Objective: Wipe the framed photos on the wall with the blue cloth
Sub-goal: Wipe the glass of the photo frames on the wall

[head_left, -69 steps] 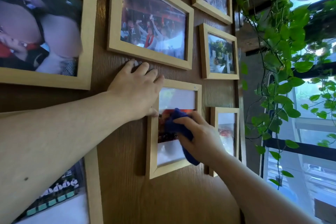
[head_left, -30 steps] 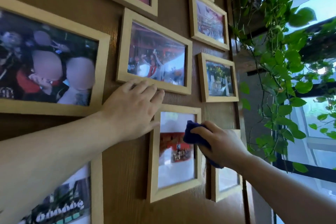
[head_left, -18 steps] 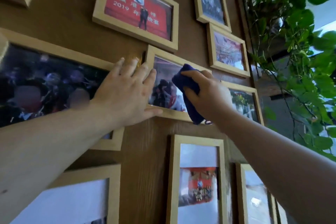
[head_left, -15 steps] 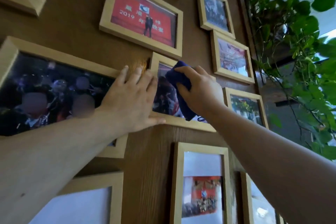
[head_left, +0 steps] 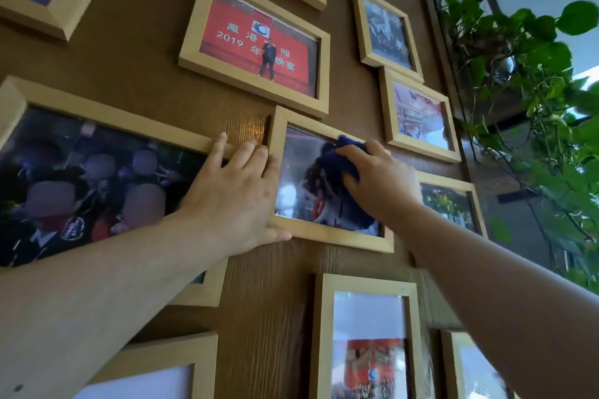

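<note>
Several light wooden framed photos hang on a brown wood-grain wall (head_left: 265, 295). My right hand (head_left: 379, 185) presses the bunched blue cloth (head_left: 337, 165) against the glass of the middle frame (head_left: 327, 238). My left hand (head_left: 233, 197) lies flat with fingers spread over that frame's left edge, its thumb under the lower left corner. A frame with a red banner photo (head_left: 256, 42) hangs just above. A large dark group photo (head_left: 87, 178) hangs to the left, partly behind my left wrist.
Leafy green vines (head_left: 531, 81) trail down at the right edge of the wall, beside a bright window. Smaller frames (head_left: 418, 116) stack between the middle frame and the vines. A tall frame (head_left: 366, 337) hangs below my right forearm.
My right hand left the lower tall frame and carried the cloth up to the middle frame. My left hand shifted up to that frame's left edge. My view tilted upward.
</note>
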